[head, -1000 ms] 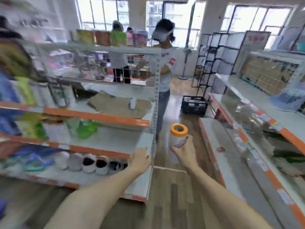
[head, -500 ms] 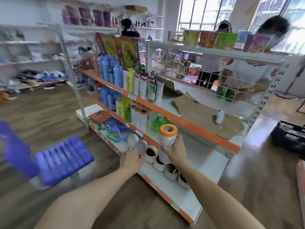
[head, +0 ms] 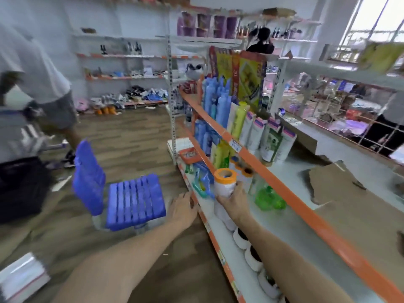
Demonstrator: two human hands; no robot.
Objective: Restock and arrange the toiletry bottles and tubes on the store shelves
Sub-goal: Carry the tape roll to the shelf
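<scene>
My right hand grips a white bottle with an orange cap, held upright in front of the middle shelf of an orange-edged rack. My left hand hangs with relaxed fingers beside the front edge of the bottom shelf and holds nothing. White tubes with pink ends and blue bottles stand on the upper shelf. Similar orange-capped bottles and green bottles stand on the middle shelf.
A blue plastic chair stands on the wood floor left of the rack. Torn cardboard lies on the upper shelf to the right. White cups line the bottom shelf. A person in a white shirt stands at left.
My view has swung left along the rack, bringing the blue chair to the centre. My right hand still holds the orange-capped bottle, now closer to the middle shelf. My left hand stays low.
</scene>
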